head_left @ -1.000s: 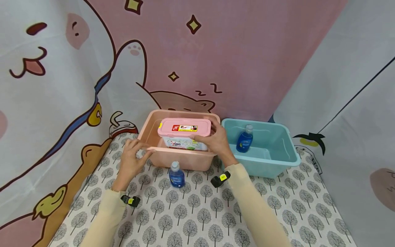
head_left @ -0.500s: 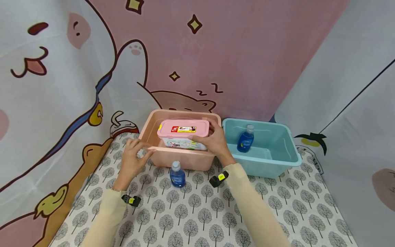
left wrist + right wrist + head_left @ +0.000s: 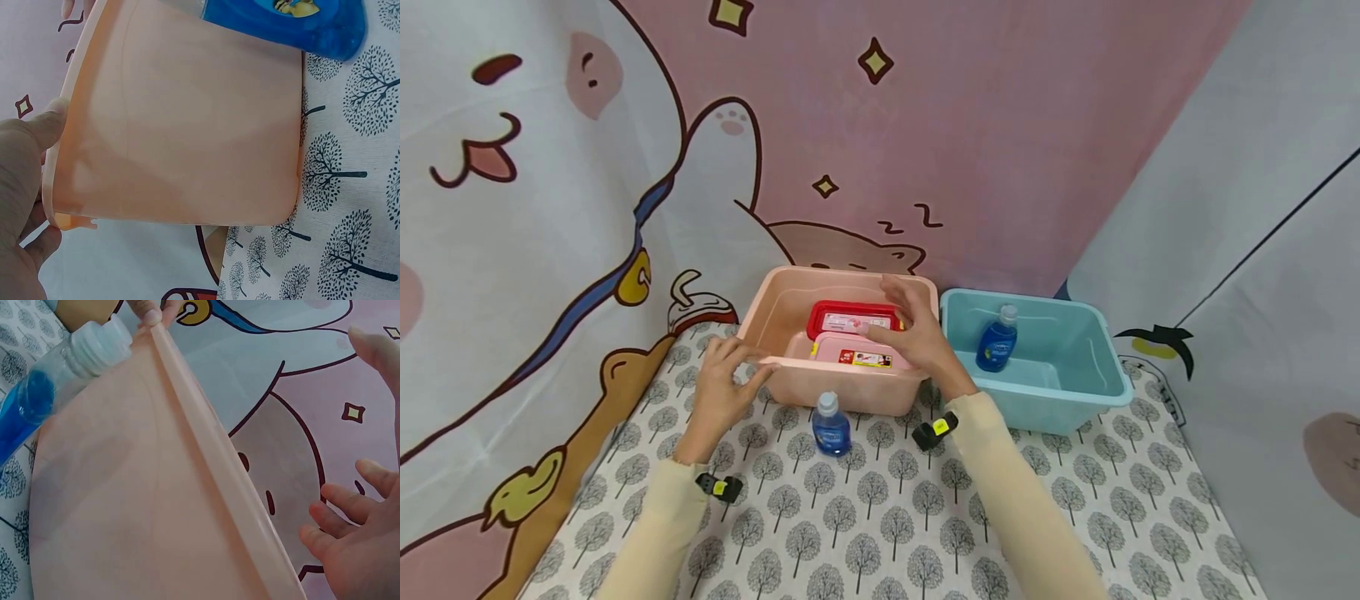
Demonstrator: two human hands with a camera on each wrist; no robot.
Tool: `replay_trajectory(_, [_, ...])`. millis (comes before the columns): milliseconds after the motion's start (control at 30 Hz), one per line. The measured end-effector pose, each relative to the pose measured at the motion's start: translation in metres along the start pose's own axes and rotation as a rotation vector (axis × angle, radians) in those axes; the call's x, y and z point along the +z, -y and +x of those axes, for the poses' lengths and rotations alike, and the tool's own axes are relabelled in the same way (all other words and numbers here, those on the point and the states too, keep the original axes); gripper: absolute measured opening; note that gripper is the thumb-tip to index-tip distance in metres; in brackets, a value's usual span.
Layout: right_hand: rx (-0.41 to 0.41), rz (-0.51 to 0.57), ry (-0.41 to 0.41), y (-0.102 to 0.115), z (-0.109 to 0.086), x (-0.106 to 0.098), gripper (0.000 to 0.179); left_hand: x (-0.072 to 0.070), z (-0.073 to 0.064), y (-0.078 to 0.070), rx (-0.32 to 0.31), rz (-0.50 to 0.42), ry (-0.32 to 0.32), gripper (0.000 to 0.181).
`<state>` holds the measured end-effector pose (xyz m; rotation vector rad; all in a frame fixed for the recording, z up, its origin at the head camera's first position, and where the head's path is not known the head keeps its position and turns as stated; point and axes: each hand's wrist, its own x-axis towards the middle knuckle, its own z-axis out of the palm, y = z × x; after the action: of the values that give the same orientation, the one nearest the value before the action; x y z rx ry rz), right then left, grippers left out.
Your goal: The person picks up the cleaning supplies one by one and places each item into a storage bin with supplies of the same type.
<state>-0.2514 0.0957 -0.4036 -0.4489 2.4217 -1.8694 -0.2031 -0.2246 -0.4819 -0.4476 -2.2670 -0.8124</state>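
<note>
My left hand point(image 3: 718, 400) grips the near left rim of a pink plastic bin point(image 3: 838, 387). In the left wrist view its thumb presses the rim near the corner. Over the bin's right side hovers my right hand point(image 3: 925, 342), holding nothing, its fingers spread in the right wrist view. A pink-lidded box point(image 3: 831, 348) with a red and yellow label sits inside along the near wall. Behind it lies a red-lidded box point(image 3: 850, 321), partly covered by my right fingers. In front of the bin stands a small blue liquid bottle point(image 3: 831, 435) with a whitish cap.
To the right, a light blue bin point(image 3: 1037, 408) holds another blue bottle point(image 3: 997, 343), upright against its inner left side. Tree-patterned cloth point(image 3: 865, 533) covers the table. A cartoon-printed curtain point(image 3: 1015, 150) hangs directly behind both bins.
The pink-lidded box has gone down into the pink bin, and my right hand has let go of it. The red-lidded box behind now shows. My left hand stays on the rim.
</note>
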Motion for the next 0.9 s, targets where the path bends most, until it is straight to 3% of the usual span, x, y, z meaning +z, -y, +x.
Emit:
replay_trajectory(700, [0.006,-0.040,0.043,-0.017,-0.021,-0.026,0.092,0.000,0.000,-0.002,-0.008,-0.019,0.000,0.025])
replay_trajectory(900, [0.028,-0.140,0.028,-0.018,-0.030,-0.033,0.092,-0.001,0.000,-0.002,0.006,-0.017,-0.004,0.025])
